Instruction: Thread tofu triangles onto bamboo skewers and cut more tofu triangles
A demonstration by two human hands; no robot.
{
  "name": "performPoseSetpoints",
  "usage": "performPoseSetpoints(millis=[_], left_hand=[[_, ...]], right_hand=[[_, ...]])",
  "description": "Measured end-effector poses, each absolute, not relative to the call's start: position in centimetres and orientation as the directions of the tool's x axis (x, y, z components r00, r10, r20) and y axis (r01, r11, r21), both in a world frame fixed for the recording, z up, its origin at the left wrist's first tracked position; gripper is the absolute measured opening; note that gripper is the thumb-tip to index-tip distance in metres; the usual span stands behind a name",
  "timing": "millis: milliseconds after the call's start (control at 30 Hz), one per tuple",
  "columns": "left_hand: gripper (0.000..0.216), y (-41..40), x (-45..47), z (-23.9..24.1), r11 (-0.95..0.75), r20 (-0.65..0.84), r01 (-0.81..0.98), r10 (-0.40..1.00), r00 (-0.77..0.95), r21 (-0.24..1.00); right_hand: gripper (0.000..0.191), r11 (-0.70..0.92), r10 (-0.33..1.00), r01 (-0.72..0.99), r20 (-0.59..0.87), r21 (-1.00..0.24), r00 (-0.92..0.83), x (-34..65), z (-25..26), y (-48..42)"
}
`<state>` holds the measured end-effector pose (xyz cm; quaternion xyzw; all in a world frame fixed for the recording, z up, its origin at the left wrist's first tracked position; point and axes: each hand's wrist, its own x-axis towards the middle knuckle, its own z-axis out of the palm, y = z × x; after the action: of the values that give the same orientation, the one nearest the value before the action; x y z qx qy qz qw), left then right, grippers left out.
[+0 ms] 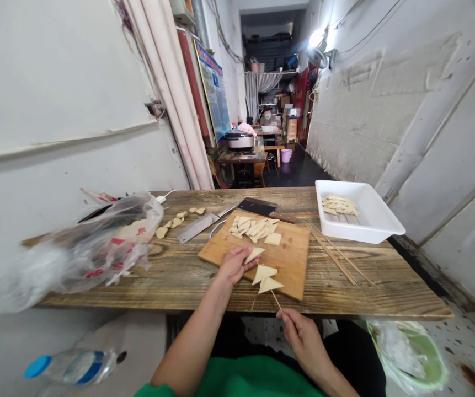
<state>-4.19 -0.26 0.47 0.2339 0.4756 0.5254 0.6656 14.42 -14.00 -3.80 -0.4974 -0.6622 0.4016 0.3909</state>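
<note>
Left hand (234, 264) pinches triangle (254, 254); right hand (303, 333) grips skewer (276, 300)

Blur and hidden parts
The plastic bag (75, 251) smears into blur toward the left edge, the bottle (71, 366) below it too. The skewer (276, 300) is hidden inside 2 triangles (264, 272), its tip lost under the triangle piece (254, 255) in the left hand (233, 264). Poster (214, 91) lettering is too small to read.

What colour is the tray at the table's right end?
The tray is white; the head view shows it best.
</note>
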Motion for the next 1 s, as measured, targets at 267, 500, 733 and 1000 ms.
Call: performPoseSetpoints(millis=[267, 500, 733, 1000], left_hand=[[0.007, -0.61, -3.88, 1.05, 0.345, -0.375, -0.421, 0.927, 0.012, 0.839], [0.008, -0.51, -3.73, 0.86, 0.343, -0.378, -0.424, 0.926, 0.002, 0.838], [0.007, -0.48, -3.75, 0.61, 0.341, -0.38, -0.428, 0.925, -0.005, 0.837], [0.006, -0.48, -3.84, 0.47, 0.326, -0.37, -0.438, 0.929, -0.017, 0.838]], right_hand=[[0.03, 0.186, 0.972, 0.363, 0.118, -0.913, -0.201, 14.52, -4.04, -13.95], [0.03, 0.257, 0.963, 0.453, 0.184, -0.854, -0.199, 14.69, -4.18, -13.96], [0.034, 0.288, 0.957, 0.503, 0.219, -0.815, -0.193, 14.91, -4.16, -14.25], [0.036, 0.284, 0.957, 0.501, 0.214, -0.817, -0.194, 15.0, -3.93, -14.47]])
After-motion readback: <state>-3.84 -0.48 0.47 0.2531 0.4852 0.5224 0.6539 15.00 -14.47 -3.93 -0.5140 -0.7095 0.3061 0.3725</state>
